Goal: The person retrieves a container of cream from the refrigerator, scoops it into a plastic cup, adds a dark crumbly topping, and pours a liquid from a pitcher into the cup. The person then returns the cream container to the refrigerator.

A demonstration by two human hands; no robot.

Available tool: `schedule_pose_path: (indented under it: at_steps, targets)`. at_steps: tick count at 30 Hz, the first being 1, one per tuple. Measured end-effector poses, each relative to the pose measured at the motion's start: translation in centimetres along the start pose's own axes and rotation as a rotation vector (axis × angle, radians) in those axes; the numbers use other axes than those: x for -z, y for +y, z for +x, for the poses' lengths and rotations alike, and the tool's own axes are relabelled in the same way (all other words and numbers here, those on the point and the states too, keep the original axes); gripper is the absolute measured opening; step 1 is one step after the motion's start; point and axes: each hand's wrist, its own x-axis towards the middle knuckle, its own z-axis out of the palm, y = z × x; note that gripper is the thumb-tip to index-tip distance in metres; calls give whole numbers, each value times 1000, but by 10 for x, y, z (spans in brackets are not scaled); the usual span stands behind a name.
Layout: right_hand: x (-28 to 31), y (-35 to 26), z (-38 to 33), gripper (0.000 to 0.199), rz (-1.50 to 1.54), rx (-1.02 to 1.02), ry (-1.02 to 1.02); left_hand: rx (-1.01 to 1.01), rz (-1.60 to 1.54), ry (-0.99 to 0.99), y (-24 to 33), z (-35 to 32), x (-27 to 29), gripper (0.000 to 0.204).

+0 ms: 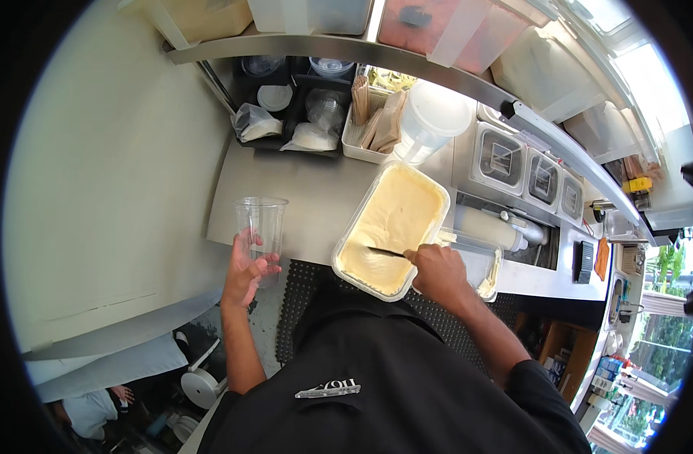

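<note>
A tall clear plastic cup (268,219) stands upright in my left hand (246,271), whose fingers wrap round its lower part; nothing shows inside it. To its right, a white rectangular tub (355,217) of smooth pale yellow cream or ice cream (398,212) sits at the counter's front edge. My right hand (437,274) is closed over the tub's near right side, round the handle of a thin dark utensil (386,251). The utensil's tip meets the cream where the surface is scooped and ridged; whether it is a spoon or a spatula is hidden.
Behind the tub are a white bucket (435,110) and a basket (369,155) of paper sleeves. Lidded steel inserts (501,155) line the right. Beside my right hand lies a clear, cream-smeared lid or tray (482,265). A shelf (324,47) overhangs the back. Another person (93,412) is at lower left.
</note>
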Motion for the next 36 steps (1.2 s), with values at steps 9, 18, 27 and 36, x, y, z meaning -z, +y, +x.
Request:
schedule_pose_path:
  at_steps: [9, 18, 27, 36]
  targets:
    - [-61, 28, 0, 38, 447, -303, -14, -62, -245, 34, 12, 36, 39, 88]
    - [-87, 45, -30, 31, 1301, -443, -41, -95, -757, 50, -3, 75, 47, 70]
    - [-50, 58, -77, 30, 1489, -317, 193, 77, -702, 124, -1, 92, -31, 57]
    - [87, 46, -106, 28, 1249, -154, 289, 183, -960, -113, -21, 97, -127, 35]
